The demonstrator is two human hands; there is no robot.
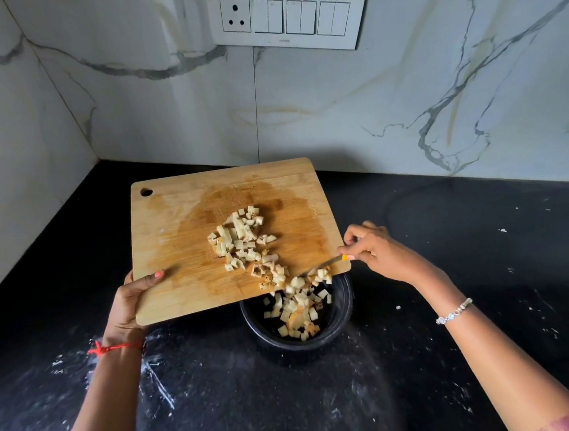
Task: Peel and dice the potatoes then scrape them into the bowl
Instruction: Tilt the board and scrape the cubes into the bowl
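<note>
Wooden cutting board point(180, 224), gripped at its lower-left edge by the left hand point(135, 297), is tilted over the black bowl point(262, 334) at frame centre, while diced potato point(240, 239), half already inside, is scraped down with the knife point(325, 264) pinched in the right hand point(379, 251).

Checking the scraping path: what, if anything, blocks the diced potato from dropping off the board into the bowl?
Nothing visible does. The cutting board overhangs the black bowl, and the diced potato has an open run to that edge.
</note>
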